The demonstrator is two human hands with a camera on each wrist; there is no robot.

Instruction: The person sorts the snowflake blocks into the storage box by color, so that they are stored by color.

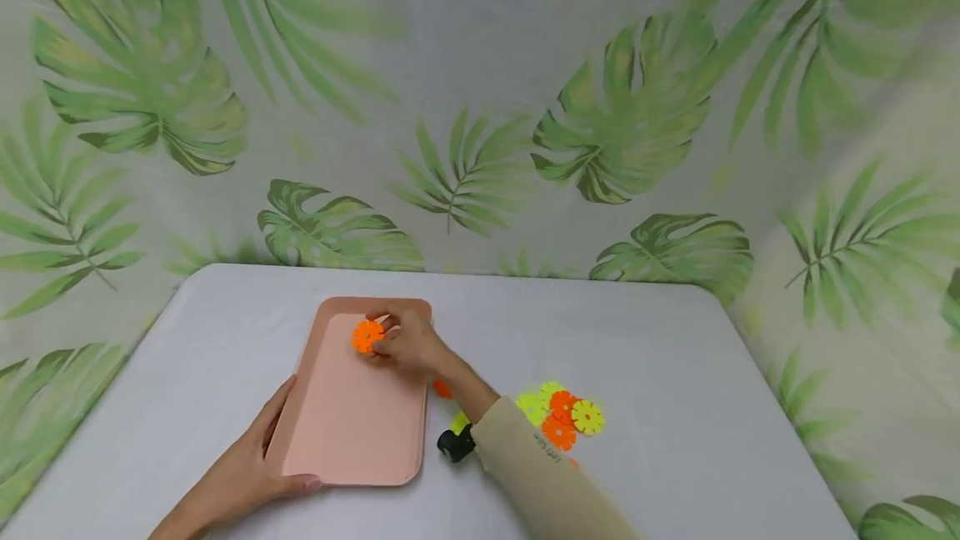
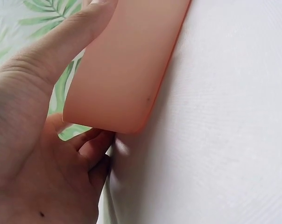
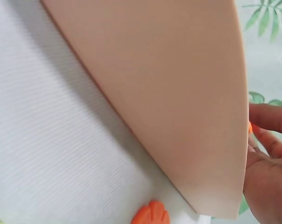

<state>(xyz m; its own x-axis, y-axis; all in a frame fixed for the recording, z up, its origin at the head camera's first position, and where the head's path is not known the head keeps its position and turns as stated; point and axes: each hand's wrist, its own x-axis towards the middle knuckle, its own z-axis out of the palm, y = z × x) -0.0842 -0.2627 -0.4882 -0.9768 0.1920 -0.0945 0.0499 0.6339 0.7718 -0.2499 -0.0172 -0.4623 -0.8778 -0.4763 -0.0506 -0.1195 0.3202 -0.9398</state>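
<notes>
A pink rectangular tray (image 1: 348,432) lies on the white table. My left hand (image 1: 243,469) holds its near left corner, fingers along the left side and thumb at the near edge. In the left wrist view the thumb and fingers span the tray's outer wall (image 2: 122,79). Over the tray's far part, my right hand (image 1: 408,342) pinches an orange flower-shaped notched disc (image 1: 367,337) between thumb and fingers. The tray's side wall (image 3: 178,102) hides most of that disc from the right wrist view, where the right hand (image 3: 269,158) shows only partly.
Right of the tray lie several yellow (image 1: 588,417) and orange notched discs (image 1: 558,432), some overlapping. Another orange disc (image 1: 442,390) sits close to the tray's right side, partly behind the right arm. A black wrist camera (image 1: 455,445) is on that arm. Leaf-patterned cloth (image 1: 480,148) hangs behind the table.
</notes>
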